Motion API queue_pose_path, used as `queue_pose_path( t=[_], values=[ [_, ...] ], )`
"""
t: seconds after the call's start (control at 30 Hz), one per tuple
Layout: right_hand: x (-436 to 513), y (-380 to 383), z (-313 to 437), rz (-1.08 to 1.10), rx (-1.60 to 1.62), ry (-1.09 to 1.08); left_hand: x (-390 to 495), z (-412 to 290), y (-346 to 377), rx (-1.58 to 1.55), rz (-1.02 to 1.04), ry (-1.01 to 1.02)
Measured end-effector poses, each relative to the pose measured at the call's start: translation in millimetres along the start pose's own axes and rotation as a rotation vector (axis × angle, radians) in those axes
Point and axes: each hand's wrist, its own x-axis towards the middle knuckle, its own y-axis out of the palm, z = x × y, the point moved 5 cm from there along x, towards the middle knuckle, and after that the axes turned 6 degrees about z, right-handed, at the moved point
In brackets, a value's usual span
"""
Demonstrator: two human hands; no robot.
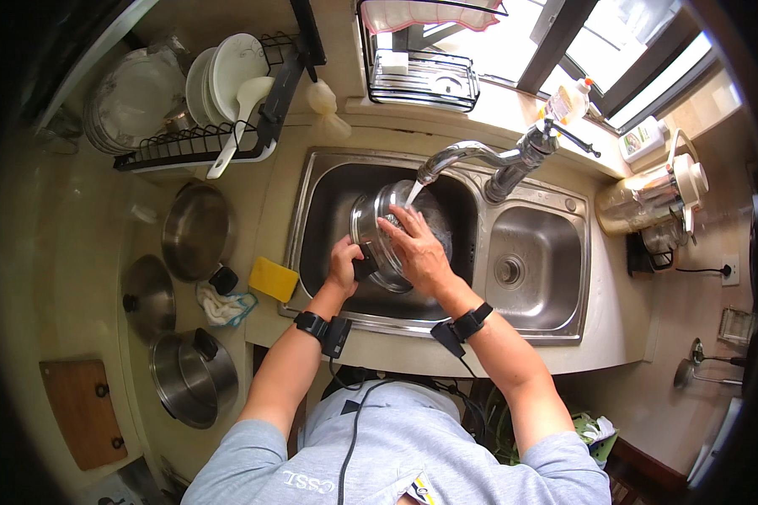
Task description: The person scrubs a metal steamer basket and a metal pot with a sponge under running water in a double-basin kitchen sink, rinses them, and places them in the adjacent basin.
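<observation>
My left hand [342, 268] grips the black handle [366, 262] of a shiny stainless steel pot [360, 222]. The pot is tilted on its side over the large left basin [328, 196] of a steel sink. Laid against the pot with its fingers slightly spread is my right hand [420, 252], which covers part of it. Water [412, 194] runs from the chrome faucet [467, 153] onto the pot just beyond the right fingertips. Whether the right hand holds a small cloth or pad underneath cannot be seen.
A yellow sponge [273, 279] and a cloth [224, 305] lie left of the sink. Beyond them are a steel pan [196, 233], a lid [150, 297] and a pot [192, 379]. A dish rack [189, 148] hangs upper left; a pitcher [638, 196] stands right.
</observation>
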Motion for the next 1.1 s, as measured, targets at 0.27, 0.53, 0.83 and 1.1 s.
queue_pose_path(
  t=[0.27, 0.53, 0.83, 1.1],
  values=[
    [36.6, -7.8, -35.6, 0.136, -0.146, -0.210, -7.8, -42.7, 30.8, 0.851, 0.238, 0.114],
    [37.2, -5.4, -106.4, 0.232, 0.086, 0.307, -9.5, -39.8, 33.0, 0.965, 0.358, 0.233],
    [30.9, 28.0, -170.8, 0.194, 0.588, 0.515, -16.0, -38.7, 21.5, 0.793, 0.340, 0.176],
    [8.8, 39.5, -188.9, -0.072, 0.664, 0.610, -17.7, -57.4, 28.2, 0.479, 0.285, -0.044]
  ],
)
